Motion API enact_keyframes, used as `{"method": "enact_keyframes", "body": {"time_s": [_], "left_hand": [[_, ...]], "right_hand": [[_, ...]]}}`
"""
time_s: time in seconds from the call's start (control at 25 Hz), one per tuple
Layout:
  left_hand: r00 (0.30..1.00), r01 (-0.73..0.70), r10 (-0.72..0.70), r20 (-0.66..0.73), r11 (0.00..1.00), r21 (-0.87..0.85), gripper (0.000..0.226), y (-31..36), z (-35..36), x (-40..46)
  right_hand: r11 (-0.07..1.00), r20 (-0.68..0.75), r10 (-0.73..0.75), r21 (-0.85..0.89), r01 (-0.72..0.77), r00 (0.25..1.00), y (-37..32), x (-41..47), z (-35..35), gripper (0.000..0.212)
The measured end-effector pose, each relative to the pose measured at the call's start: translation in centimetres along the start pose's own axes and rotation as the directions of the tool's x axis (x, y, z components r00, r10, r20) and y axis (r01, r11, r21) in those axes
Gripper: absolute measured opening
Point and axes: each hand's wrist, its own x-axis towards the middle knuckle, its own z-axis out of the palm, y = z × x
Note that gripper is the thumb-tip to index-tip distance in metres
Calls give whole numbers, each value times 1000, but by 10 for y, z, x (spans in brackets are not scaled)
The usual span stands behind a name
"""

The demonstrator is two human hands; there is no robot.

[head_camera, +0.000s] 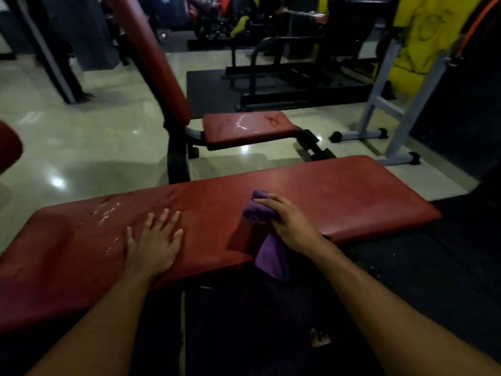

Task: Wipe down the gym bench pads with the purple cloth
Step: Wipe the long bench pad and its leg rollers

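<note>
Purple cloth: centre frame, bunched on the red bench pad.
Right hand: grips cloth.
Left hand: flat, fingers spread.
Risk: dangling tail snags; droplets at centre-left likely missed.

Cloth partly hidden under right hand; bench left end cut by frame edge; background machines blurred.
</note>
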Motion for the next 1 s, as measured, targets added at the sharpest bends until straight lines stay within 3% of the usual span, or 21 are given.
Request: {"method": "enact_keyframes", "body": {"time_s": [0.12, 0.2, 0.28, 0.44, 0.6, 0.64, 0.76, 0.84, 1.0], "left_hand": [[996, -1, -11, 92, 992, 129, 60, 10, -20, -6], [995, -75, 84, -50, 985, 155, 62, 52, -32, -2], [960, -229, 235, -151, 972, 55, 61, 136, -33, 1], [838, -517, 527, -142, 850, 104, 64, 325, -4, 4], [674, -685, 736, -66, 657, 315, 60, 423, 20, 21], [665, -687, 743, -73, 647, 330, 61, 431, 26, 28], [778, -574, 607, -164, 792, 208, 55, 435, 41, 45], [817, -530, 558, -148, 826, 190, 56, 434, 53, 53], [786, -536, 579, -217, 813, 229, 59, 435, 63, 61]], "right_hand": [[988, -182, 129, 111, -110, 975, 32, -43, -62, 48], [982, -239, 170, 124, -144, 956, 48, -53, -96, 49], [980, -281, 192, 111, -167, 940, 66, -60, -123, 49], [939, -418, 331, 62, -337, 846, 123, -75, -170, 51], [821, -546, 497, 42, -570, 675, 196, -109, -229, 49], [810, -533, 514, 46, -584, 672, 214, -109, -246, 46], [803, -403, 588, 194, -563, 701, 265, -75, -283, 31], [816, -322, 576, 175, -551, 751, 306, -34, -283, 28], [832, -171, 550, 23, -555, 817, 371, 62, -245, 28]]}}
